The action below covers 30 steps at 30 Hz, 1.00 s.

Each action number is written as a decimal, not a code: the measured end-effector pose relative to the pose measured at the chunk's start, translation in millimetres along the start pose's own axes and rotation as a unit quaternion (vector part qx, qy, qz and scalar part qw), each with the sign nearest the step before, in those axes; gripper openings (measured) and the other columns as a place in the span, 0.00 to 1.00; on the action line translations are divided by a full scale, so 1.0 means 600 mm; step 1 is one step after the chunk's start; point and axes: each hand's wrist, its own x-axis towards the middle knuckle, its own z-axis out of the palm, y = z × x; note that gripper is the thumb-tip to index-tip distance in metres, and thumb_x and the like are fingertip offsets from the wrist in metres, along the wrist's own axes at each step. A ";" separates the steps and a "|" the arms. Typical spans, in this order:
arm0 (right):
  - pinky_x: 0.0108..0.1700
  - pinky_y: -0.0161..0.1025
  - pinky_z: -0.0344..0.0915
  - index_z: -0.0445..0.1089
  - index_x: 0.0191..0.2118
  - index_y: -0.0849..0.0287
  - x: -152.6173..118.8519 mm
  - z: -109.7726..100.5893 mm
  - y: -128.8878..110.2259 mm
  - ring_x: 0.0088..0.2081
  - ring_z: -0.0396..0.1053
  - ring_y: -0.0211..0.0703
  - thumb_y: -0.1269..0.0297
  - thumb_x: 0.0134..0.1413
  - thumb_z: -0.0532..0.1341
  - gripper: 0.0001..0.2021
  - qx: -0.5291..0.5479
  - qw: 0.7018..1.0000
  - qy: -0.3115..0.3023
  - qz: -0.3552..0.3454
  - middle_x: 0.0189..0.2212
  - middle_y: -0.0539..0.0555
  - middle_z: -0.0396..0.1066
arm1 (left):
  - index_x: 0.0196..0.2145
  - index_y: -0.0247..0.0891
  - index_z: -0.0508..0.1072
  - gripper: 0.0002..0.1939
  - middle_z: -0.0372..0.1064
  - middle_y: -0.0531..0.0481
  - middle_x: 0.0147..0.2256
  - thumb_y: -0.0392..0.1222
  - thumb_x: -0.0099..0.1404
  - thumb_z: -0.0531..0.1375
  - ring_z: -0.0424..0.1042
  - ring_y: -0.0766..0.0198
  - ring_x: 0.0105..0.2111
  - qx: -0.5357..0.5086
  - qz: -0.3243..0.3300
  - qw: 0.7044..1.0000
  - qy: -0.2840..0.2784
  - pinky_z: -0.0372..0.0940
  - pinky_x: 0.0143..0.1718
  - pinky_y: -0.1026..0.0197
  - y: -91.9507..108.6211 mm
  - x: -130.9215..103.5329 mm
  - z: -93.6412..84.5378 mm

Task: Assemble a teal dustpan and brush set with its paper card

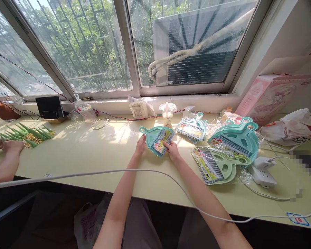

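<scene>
I've got right hand grasping teal dustpan set at its label; left hand at opposite edge, finger grip unclear.

Between left hand and right hand, there's a fan-shaped teal plastic dustpan, clear plastic cup behind it! Rightward on the pale-yellow counter, a fan-shaped green plastic dustpan lies before a teal plastic dustpan stack.
</scene>
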 end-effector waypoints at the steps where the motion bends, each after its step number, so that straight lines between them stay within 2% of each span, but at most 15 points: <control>1: 0.36 0.40 0.76 0.73 0.38 0.59 0.001 -0.001 -0.002 0.38 0.78 0.46 0.64 0.43 0.72 0.15 0.002 1.000 0.011 0.000 0.38 0.55 0.80 | 0.60 0.41 0.67 0.33 0.63 0.39 0.61 0.65 0.65 0.55 0.56 0.44 0.65 0.061 0.032 0.996 0.059 0.53 0.64 0.40 -0.006 0.005 -0.008; 3: 0.37 0.40 0.77 0.73 0.37 0.59 0.003 -0.003 -0.007 0.38 0.78 0.47 0.65 0.43 0.72 0.13 0.011 0.999 0.032 0.004 0.38 0.56 0.80 | 0.64 0.43 0.61 0.34 0.51 0.42 0.68 0.61 0.66 0.55 0.40 0.49 0.71 0.181 0.081 0.970 0.139 0.40 0.69 0.42 -0.016 0.011 -0.025; 5: 0.38 0.41 0.77 0.73 0.37 0.60 0.006 -0.007 -0.012 0.39 0.78 0.48 0.67 0.44 0.72 0.12 0.021 0.999 0.045 0.010 0.37 0.56 0.80 | 0.67 0.42 0.55 0.36 0.42 0.42 0.71 0.57 0.66 0.56 0.29 0.50 0.72 0.279 0.094 0.943 0.152 0.30 0.69 0.41 -0.023 0.015 -0.040; 6: 0.39 0.41 0.77 0.73 0.37 0.60 0.007 -0.009 -0.014 0.39 0.78 0.48 0.67 0.44 0.72 0.12 0.024 0.999 0.046 0.011 0.38 0.56 0.80 | 0.67 0.40 0.55 0.36 0.41 0.40 0.71 0.54 0.65 0.57 0.29 0.49 0.72 0.320 0.079 0.934 0.138 0.28 0.69 0.39 -0.026 0.015 -0.046; 7: 0.39 0.41 0.78 0.73 0.37 0.60 0.008 -0.010 -0.016 0.40 0.78 0.48 0.68 0.44 0.72 0.12 0.026 0.999 0.047 0.011 0.38 0.56 0.80 | 0.66 0.38 0.56 0.36 0.44 0.37 0.70 0.52 0.65 0.57 0.31 0.47 0.72 0.354 0.055 0.926 0.116 0.28 0.68 0.37 -0.027 0.016 -0.051; 9: 0.40 0.41 0.77 0.73 0.37 0.60 0.010 -0.013 -0.017 0.40 0.78 0.47 0.68 0.44 0.72 0.12 0.029 0.998 0.048 0.010 0.38 0.56 0.80 | 0.63 0.38 0.61 0.31 0.55 0.34 0.65 0.49 0.65 0.57 0.45 0.43 0.69 0.396 0.019 0.915 0.079 0.29 0.67 0.35 -0.028 0.016 -0.055; 11: 0.39 0.41 0.77 0.74 0.36 0.60 0.011 -0.014 -0.017 0.39 0.78 0.47 0.69 0.44 0.71 0.11 0.034 0.998 0.053 0.009 0.37 0.56 0.80 | 0.59 0.42 0.67 0.25 0.70 0.38 0.54 0.48 0.66 0.56 0.60 0.45 0.61 0.410 0.025 0.909 0.073 0.34 0.67 0.37 -0.024 0.017 -0.056; 13: 0.38 0.40 0.77 0.74 0.36 0.61 0.012 -0.014 -0.017 0.37 0.78 0.46 0.70 0.43 0.71 0.12 0.037 0.998 0.060 0.007 0.36 0.56 0.80 | 0.57 0.43 0.70 0.21 0.75 0.42 0.40 0.46 0.68 0.53 0.70 0.48 0.50 0.422 0.037 0.901 0.094 0.44 0.65 0.40 -0.018 0.017 -0.056; 15: 0.36 0.40 0.77 0.73 0.36 0.62 0.013 -0.015 -0.017 0.35 0.78 0.46 0.70 0.42 0.72 0.13 0.027 0.998 0.061 0.003 0.36 0.56 0.80 | 0.56 0.40 0.71 0.20 0.73 0.44 0.31 0.45 0.69 0.52 0.72 0.50 0.43 0.439 0.028 0.891 0.113 0.55 0.59 0.44 -0.014 0.016 -0.057; 16: 0.36 0.41 0.76 0.73 0.36 0.62 0.013 -0.015 -0.017 0.35 0.78 0.46 0.70 0.41 0.72 0.13 0.018 0.998 0.059 0.001 0.35 0.56 0.80 | 0.56 0.38 0.71 0.20 0.73 0.44 0.31 0.45 0.69 0.53 0.72 0.49 0.42 0.451 0.024 0.884 0.118 0.58 0.56 0.45 -0.012 0.015 -0.057; 19: 0.37 0.41 0.77 0.74 0.35 0.62 0.011 -0.014 -0.018 0.36 0.78 0.46 0.70 0.41 0.72 0.12 -0.001 0.999 0.047 0.001 0.35 0.56 0.80 | 0.54 0.37 0.72 0.23 0.73 0.37 0.42 0.48 0.64 0.60 0.68 0.43 0.49 0.491 0.039 0.863 0.116 0.60 0.53 0.45 -0.013 0.011 -0.054; 21: 0.38 0.40 0.77 0.74 0.35 0.61 0.009 -0.013 -0.017 0.36 0.78 0.46 0.70 0.42 0.71 0.11 -0.001 0.999 0.032 0.003 0.36 0.56 0.80 | 0.50 0.38 0.74 0.20 0.70 0.36 0.49 0.49 0.62 0.62 0.65 0.42 0.52 0.508 0.045 0.855 0.096 0.60 0.52 0.46 -0.016 0.009 -0.050; 25: 0.37 0.39 0.76 0.75 0.37 0.62 0.010 -0.013 -0.011 0.36 0.78 0.45 0.70 0.45 0.70 0.11 -0.024 0.999 0.013 0.016 0.36 0.56 0.80 | 0.42 0.40 0.77 0.11 0.72 0.40 0.45 0.41 0.65 0.57 0.68 0.46 0.49 0.491 0.048 0.866 0.076 0.62 0.50 0.47 -0.019 0.007 -0.045; 30: 0.35 0.41 0.77 0.74 0.35 0.62 0.016 -0.020 -0.009 0.33 0.78 0.46 0.72 0.43 0.70 0.10 -0.027 0.998 0.047 0.034 0.33 0.56 0.80 | 0.35 0.41 0.77 0.09 0.74 0.42 0.40 0.39 0.64 0.56 0.71 0.49 0.44 0.458 0.010 0.877 0.142 0.64 0.44 0.51 -0.017 0.007 -0.054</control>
